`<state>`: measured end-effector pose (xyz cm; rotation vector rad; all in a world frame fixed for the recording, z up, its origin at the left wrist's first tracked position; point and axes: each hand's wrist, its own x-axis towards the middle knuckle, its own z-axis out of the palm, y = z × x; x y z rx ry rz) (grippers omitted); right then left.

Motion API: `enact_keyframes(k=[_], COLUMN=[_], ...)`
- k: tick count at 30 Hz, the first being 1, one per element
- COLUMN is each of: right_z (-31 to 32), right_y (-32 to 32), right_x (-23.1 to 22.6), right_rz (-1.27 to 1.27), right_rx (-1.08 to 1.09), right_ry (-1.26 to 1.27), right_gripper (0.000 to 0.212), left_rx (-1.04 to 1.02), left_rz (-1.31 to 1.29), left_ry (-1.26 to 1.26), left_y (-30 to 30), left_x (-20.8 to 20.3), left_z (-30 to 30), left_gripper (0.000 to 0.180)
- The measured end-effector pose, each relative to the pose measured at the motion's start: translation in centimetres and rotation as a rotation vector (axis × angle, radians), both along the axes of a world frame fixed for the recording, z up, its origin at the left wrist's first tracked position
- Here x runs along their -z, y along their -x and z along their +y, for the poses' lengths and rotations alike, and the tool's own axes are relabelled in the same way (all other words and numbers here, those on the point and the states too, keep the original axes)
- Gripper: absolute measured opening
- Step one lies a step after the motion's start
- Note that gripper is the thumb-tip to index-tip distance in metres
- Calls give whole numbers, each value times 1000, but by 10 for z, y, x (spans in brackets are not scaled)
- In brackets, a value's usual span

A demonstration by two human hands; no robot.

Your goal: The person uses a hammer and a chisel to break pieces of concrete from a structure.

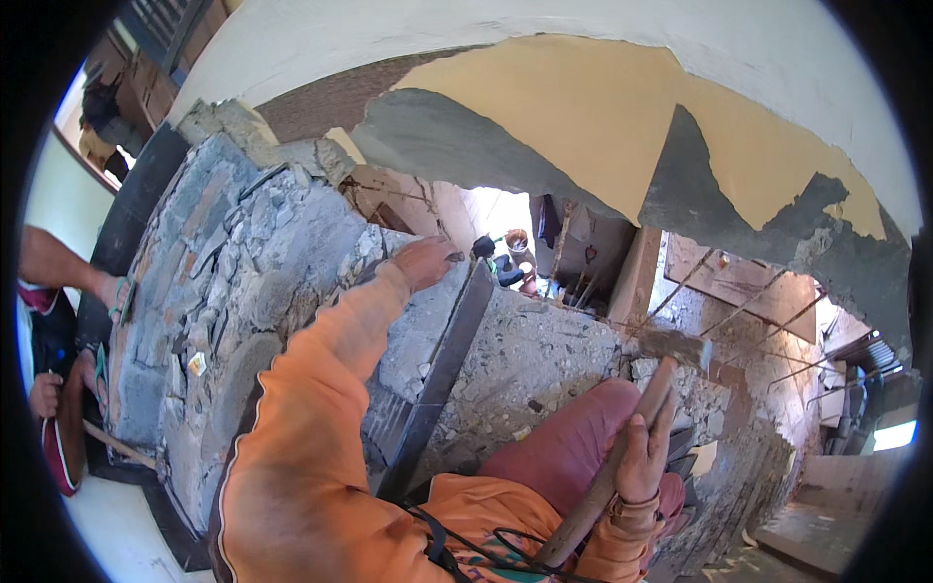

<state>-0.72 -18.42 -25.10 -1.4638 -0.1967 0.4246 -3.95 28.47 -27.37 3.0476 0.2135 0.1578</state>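
Note:
My right hand [639, 464] is wrapped round the wooden handle of a hammer [614, 473], which slants up from my lap. The hammer's dusty metal head [675, 346] is at the broken edge of the concrete slab [544, 360], just past my bent knee. My left arm, in an orange sleeve, reaches forward over the rubble. At its end my left hand [425, 262] is closed near the slab's far edge, with a small dark bit showing at the fingertips that I cannot make out. Close by, a dark flat strip [442, 374] runs across the slab.
Beyond the edge is an opening with bare rebar [685, 282] and a person [505, 262] far below. Broken concrete [209, 282] covers the left side. At far left is another person's sandalled foot [121, 296]. A partly stripped wall [544, 117] overhangs ahead.

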Motion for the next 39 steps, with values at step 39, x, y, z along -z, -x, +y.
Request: enact_keyframes(k=[39], right_z=[201], right_y=[-15], right_x=[-1], right_rz=[-351], right_rx=[-498], right_ry=[232], right_gripper=[64], left_rx=[-272], left_rz=[-335], left_ry=[315], left_y=[18], left_x=[34], left_z=[-12], left_gripper=[34])
